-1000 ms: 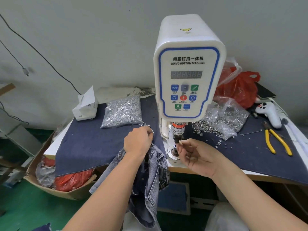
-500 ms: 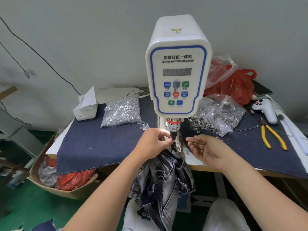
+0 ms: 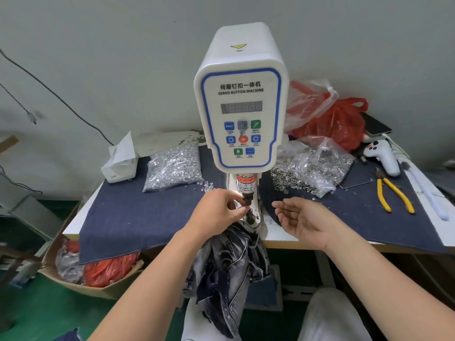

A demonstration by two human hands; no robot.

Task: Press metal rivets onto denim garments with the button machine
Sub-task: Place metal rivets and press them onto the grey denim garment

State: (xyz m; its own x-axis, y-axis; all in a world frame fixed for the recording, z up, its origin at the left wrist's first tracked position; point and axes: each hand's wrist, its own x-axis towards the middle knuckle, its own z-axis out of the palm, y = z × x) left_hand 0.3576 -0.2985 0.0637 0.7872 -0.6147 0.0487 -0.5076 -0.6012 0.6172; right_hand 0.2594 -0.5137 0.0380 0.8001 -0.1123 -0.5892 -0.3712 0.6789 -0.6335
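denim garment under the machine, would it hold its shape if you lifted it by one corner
Probably not: the denim garment hangs in loose folds off the table edge, so it looks floppy. Its bulk suggests some weight, likely sagging and dragging from the left hand.

Left hand [image 3: 218, 214] fingers pinched together; right hand [image 3: 299, 219] palm-up, relaxed.
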